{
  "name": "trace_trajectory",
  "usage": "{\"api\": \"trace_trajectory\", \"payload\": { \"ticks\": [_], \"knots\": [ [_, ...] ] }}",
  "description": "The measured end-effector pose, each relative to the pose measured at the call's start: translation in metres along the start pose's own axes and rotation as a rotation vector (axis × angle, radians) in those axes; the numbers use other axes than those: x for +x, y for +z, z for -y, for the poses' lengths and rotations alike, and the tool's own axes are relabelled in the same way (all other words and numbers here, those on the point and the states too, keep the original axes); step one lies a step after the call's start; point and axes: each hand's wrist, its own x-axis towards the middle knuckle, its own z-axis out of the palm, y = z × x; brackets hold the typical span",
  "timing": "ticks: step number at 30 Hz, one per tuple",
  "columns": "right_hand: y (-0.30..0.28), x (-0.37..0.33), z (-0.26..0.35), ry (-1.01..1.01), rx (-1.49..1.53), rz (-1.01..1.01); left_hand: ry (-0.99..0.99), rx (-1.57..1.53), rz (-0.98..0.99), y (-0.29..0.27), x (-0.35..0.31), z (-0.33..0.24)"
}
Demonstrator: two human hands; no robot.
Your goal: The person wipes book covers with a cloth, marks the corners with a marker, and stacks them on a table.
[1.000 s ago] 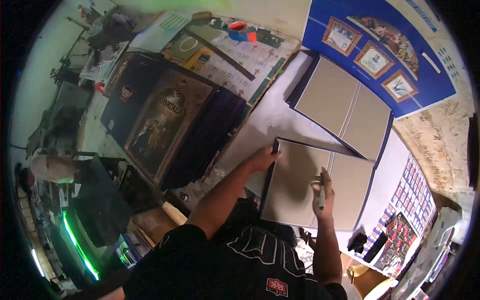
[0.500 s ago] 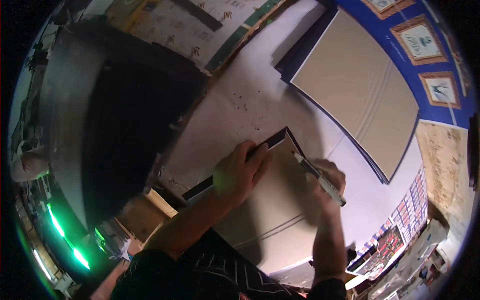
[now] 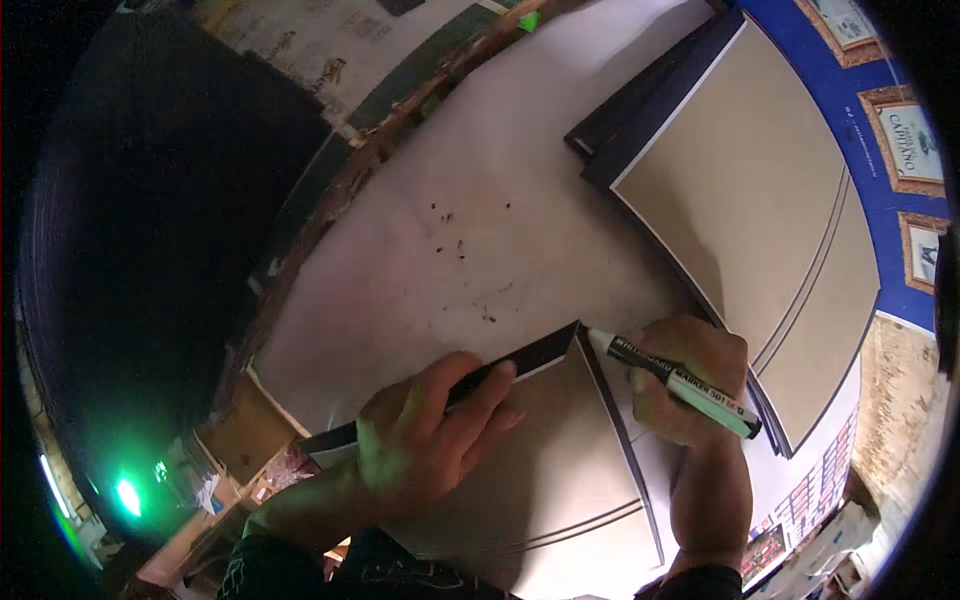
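Observation:
A black-framed board with a tan backing (image 3: 560, 470) lies face down on the pale table (image 3: 480, 230) in front of me. My left hand (image 3: 425, 435) presses flat on its upper left edge, fingers spread over the black frame. My right hand (image 3: 690, 385) grips a white marker with a green cap end (image 3: 680, 383), its tip touching the board's top right corner. A second, larger tan-backed frame (image 3: 750, 200) lies further away at the upper right, partly under my right hand.
Small dark specks (image 3: 465, 250) dot the table beyond the near frame. A blue wall with framed pictures (image 3: 910, 130) runs along the right. A dark cloth-covered area (image 3: 160, 220) fills the left. Cardboard boxes (image 3: 240, 440) sit below the table's left edge.
The view has closed in on the near frame. My left hand settled flat on its top edge, and my right hand brought the marker tip down to the frame's corner.

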Motion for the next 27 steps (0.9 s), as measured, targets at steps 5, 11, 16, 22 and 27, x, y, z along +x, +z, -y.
{"api": "trace_trajectory", "payload": {
  "ticks": [5,11,16,22,27],
  "knots": [
    [-0.001,0.019,0.019,0.022,-0.216,0.108,-0.004,0.014,0.034,-0.004,0.003,-0.001],
    [-0.002,0.021,0.025,0.18,-0.251,0.165,-0.015,0.046,0.05,-0.003,0.002,-0.002],
    [-0.004,0.02,0.021,0.091,-0.22,0.209,-0.003,0.04,0.046,-0.001,0.001,-0.001],
    [0.001,0.015,0.024,0.25,-0.166,0.127,-0.003,0.04,0.042,-0.004,0.002,0.0],
    [0.0,0.021,0.023,0.111,-0.214,0.187,0.003,0.043,0.055,-0.004,0.002,0.0]
  ]
}}
